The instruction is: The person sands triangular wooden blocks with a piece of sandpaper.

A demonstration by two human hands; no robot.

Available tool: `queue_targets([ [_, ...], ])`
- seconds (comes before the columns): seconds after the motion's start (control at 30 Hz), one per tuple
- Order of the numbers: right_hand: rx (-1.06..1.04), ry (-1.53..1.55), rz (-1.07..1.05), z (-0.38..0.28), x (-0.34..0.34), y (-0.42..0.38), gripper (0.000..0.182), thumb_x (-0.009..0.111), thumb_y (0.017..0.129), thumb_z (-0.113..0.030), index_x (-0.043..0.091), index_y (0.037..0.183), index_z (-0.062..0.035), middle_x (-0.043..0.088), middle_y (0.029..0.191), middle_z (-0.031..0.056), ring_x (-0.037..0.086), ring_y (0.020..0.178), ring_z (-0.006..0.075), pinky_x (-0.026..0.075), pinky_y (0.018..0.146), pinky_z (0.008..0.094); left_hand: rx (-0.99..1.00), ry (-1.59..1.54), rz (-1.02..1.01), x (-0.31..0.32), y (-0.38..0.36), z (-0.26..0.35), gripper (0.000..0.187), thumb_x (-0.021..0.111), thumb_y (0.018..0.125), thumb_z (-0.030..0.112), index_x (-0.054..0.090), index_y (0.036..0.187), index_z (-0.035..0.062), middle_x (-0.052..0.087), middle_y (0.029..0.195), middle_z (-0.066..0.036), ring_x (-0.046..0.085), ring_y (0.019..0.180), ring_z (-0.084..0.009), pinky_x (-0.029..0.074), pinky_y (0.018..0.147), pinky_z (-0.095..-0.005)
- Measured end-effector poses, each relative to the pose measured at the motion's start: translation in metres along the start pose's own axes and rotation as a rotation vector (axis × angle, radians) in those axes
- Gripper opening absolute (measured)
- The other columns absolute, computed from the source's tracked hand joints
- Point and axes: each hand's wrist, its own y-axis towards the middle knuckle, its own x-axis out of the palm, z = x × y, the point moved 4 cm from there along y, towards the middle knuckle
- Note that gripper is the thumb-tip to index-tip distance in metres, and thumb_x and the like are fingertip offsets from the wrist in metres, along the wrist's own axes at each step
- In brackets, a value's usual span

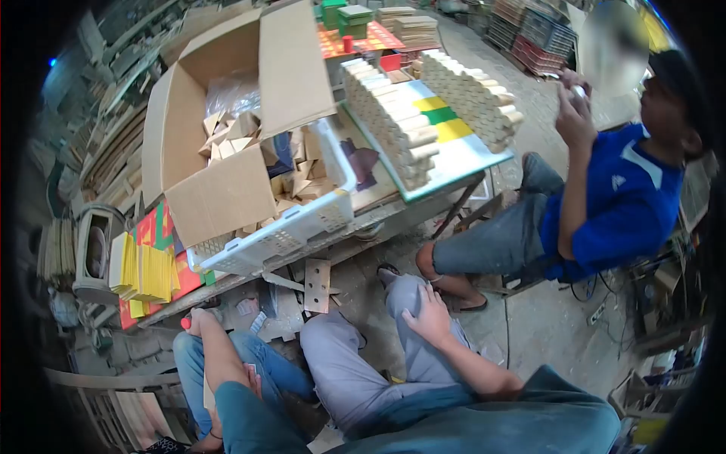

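Note:
My right hand (431, 316) rests on my right knee, fingers spread over the grey trousers (412, 359) and holding nothing. Past the teal sleeve, my left arm stretches to the far left, above the jeans of a person seated beside me. My left hand (201, 321) is closed there round a small red object (186, 323), of which only the end shows. Beyond it stand yellow-edged flat pieces (144, 268) on the low table. In front of me, an open cardboard box (219, 193) sits in a white plastic crate (302, 234), both containing wooden blocks (306, 170).
Stacked wooden rods (393, 125) stand in two rows on a glass-topped table (469, 165). At right sits a person in a blue shirt (620, 204), hands raised. A plate with holes (317, 285) lies below the crate. Left, a person in jeans (193, 371) sits close.

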Motion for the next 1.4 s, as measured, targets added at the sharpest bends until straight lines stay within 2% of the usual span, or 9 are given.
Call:
queue_targets([
  [0.23,-0.020,0.052,0.075,0.016,0.007,-0.012,0.071,0.065,0.074,-0.035,0.043,0.129,0.0043,0.044,0.133,0.0246,0.044,0.120,0.0412,0.034,0.101,0.0484,0.331,0.136,0.148,-0.066,-0.100,0.047,0.062,0.081,0.065,0.031,0.056,0.114,0.0030,0.068,0.097,-0.018,0.065,0.090,-0.0362,0.051,0.082,-0.0460],
  [0.4,-0.509,0.471,0.218,-0.065,-0.039,-0.047,0.068,0.071,0.070,-0.026,0.046,0.127,0.0001,0.040,0.136,0.0249,0.037,0.126,0.0426,0.029,0.104,0.0528,0.517,-0.066,0.065,-0.147,-0.220,0.046,0.057,0.083,0.065,0.038,0.062,0.104,0.0016,0.068,0.099,-0.017,0.066,0.090,-0.0325,0.050,0.081,-0.0409],
  [0.7,-0.745,0.339,0.204,-0.132,-0.111,-0.085,0.073,0.078,0.063,-0.027,0.046,0.125,-0.0047,0.046,0.132,0.0195,0.040,0.127,0.0360,0.028,0.104,0.0561,0.656,-0.293,-1.042,-0.271,-0.400,0.017,0.031,0.067,0.086,0.011,0.058,0.108,-0.0094,0.066,0.100,-0.017,0.064,0.087,-0.0218,0.051,0.078,-0.0344],
  [0.8,-0.643,0.598,-0.270,-0.106,-0.123,-0.086,0.056,0.076,0.058,-0.024,0.054,0.104,-0.0022,0.065,0.084,0.0189,0.063,0.078,0.0330,0.050,0.074,0.0378,0.844,-0.107,-1.177,-0.298,-0.421,0.051,0.031,0.058,0.092,0.018,0.059,0.108,-0.0084,0.066,0.097,-0.017,0.065,0.084,-0.0240,0.051,0.073,-0.0346],
  [0.97,-0.901,0.862,-0.675,-0.087,-0.160,-0.092,0.043,0.080,0.056,-0.019,0.059,0.089,-0.0004,0.065,0.074,0.0115,0.063,0.068,0.0242,0.049,0.065,0.0339,1.990,-0.051,-1.202,-0.311,-0.429,0.097,0.039,0.052,0.093,0.032,0.065,0.099,-0.0033,0.059,0.076,-0.014,0.057,0.062,-0.0291,0.046,0.054,-0.0364],
  [1.03,-0.751,0.809,-1.375,-0.081,-0.150,-0.100,0.044,0.081,0.060,-0.011,0.058,0.096,0.0000,0.066,0.083,0.0082,0.062,0.076,0.0174,0.049,0.071,0.0338,2.063,-0.142,-1.164,-0.316,-0.440,0.111,0.042,0.051,0.092,0.039,0.066,0.093,-0.0011,0.054,0.069,-0.011,0.055,0.058,-0.0250,0.043,0.050,-0.0338],
  [1.17,-0.631,0.908,-1.852,-0.083,-0.162,-0.109,0.033,0.079,0.066,-0.005,0.058,0.091,0.0023,0.066,0.078,0.0078,0.065,0.073,0.0158,0.052,0.066,0.0308,2.267,-0.392,-1.408,-0.319,-0.456,0.116,0.043,0.047,0.092,0.041,0.056,0.070,0.0047,0.046,0.062,-0.006,0.049,0.048,-0.0220,0.038,0.043,-0.0320],
  [1.33,-0.430,0.900,-1.974,-0.082,-0.161,-0.104,0.034,0.080,0.065,-0.006,0.059,0.091,0.0025,0.066,0.078,0.0087,0.065,0.070,0.0176,0.053,0.064,0.0325,2.193,-0.279,-1.551,-0.306,-0.463,0.119,0.032,0.048,0.083,0.023,0.042,0.054,0.0094,0.035,0.054,-0.005,0.042,0.042,-0.0213,0.032,0.039,-0.0347],
  [1.4,-0.891,0.719,-1.365,-0.089,-0.165,-0.085,0.040,0.080,0.061,-0.011,0.060,0.093,0.0007,0.067,0.079,0.0102,0.066,0.072,0.0228,0.051,0.066,0.0357,2.151,-0.213,-1.516,-0.296,-0.462,0.117,0.030,0.048,0.082,0.021,0.043,0.055,0.0089,0.036,0.053,-0.006,0.043,0.041,-0.0231,0.034,0.039,-0.0353],
])
